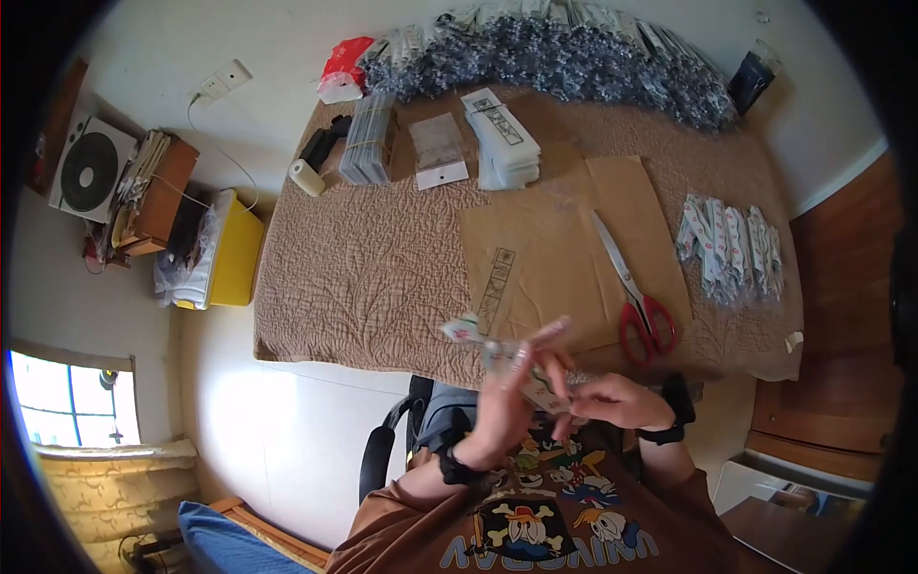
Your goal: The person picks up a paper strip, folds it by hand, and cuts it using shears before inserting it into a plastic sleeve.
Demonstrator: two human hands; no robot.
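Near the front edge of the table, my left hand (509, 407) is wrapped round a small clear plastic packet (464, 330) with white and green strips, which sticks out to its upper left. Close on its right, my right hand (620, 400) has its fingers bent at the packet's lower end; what its fingertips pinch is too small to make out. Both hands are slightly blurred. Just beyond them lies brown paper (564, 249) on the quilted cloth. Red-handled scissors (632, 287) rest on the paper, blades pointing away.
Many packets (545, 62) are heaped along the far edge. More packets (732, 244) lie at the right. A banded stack (368, 143), a clear bag (439, 148) and a sleeve stack (505, 142) sit behind the paper. A yellow bin (234, 253) stands left.
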